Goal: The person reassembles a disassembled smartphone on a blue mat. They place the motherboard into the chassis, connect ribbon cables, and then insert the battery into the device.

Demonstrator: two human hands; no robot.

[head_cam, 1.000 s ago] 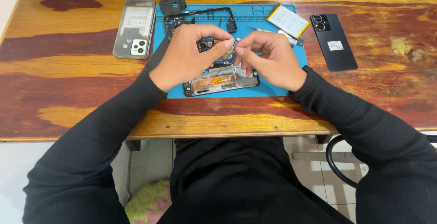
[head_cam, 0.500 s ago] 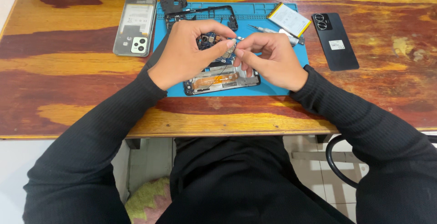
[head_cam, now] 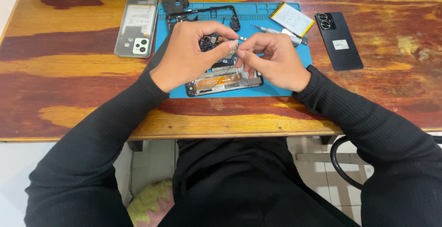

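Both hands, the left hand [head_cam: 186, 56] and right hand [head_cam: 271, 61], pinch 1 small metal part [head_cam: 232, 47] between fingertips above the opened phone [head_cam: 225, 80] on the blue mat [head_cam: 294, 65] near the bench's far edge. It looks light, thin and fragile; best gripped by its edges.

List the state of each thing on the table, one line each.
left hand: pinching small part
right hand: pinching small part
small part: held above mat
opened phone: back off, flat on blue mat
grey phone back: flat, left of mat
black phone back: flat, right of mat
battery: removed, on mat
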